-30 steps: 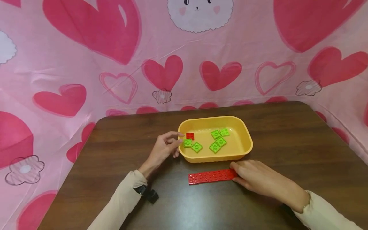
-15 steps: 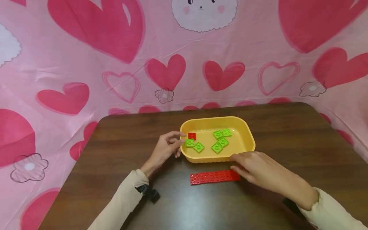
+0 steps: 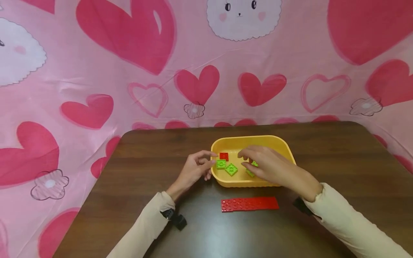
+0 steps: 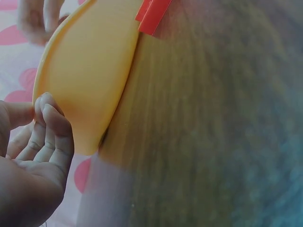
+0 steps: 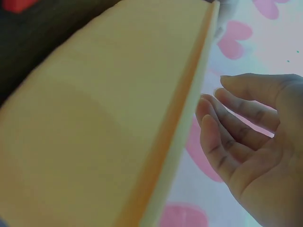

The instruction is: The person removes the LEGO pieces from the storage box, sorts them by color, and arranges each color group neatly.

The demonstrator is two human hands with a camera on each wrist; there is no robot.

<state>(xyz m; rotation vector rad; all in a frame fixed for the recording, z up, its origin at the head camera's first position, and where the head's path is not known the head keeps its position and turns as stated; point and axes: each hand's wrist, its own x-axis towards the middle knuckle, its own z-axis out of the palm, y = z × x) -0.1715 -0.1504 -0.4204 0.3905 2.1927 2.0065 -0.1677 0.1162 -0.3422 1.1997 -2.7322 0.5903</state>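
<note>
At its left end, the yellow plastic tub (image 3: 255, 183) is pinched by my left hand (image 3: 193, 170); the left wrist view shows those fingers (image 4: 57, 123) at the tub's rim. My right hand (image 3: 269, 166) hovers over the tub's right part, fingers bent and apart with nothing seen between them. Inside the tub lie a red toy brick (image 3: 224, 156) and green toy bricks (image 3: 231, 169); some green ones are hidden behind the right hand. A straight row of red toy bricks (image 3: 250, 204) lies on the table in front of the tub.
The brown wooden table (image 3: 155, 150) ends at a pink cloth (image 3: 200, 46) printed with hearts, hanging behind it. Black straps with small devices (image 3: 174, 218) sit on both wrists.
My right hand has left the right end of the red brick row and moved up over the tub's rim to its inside. The left hand stays at the tub's left end.
</note>
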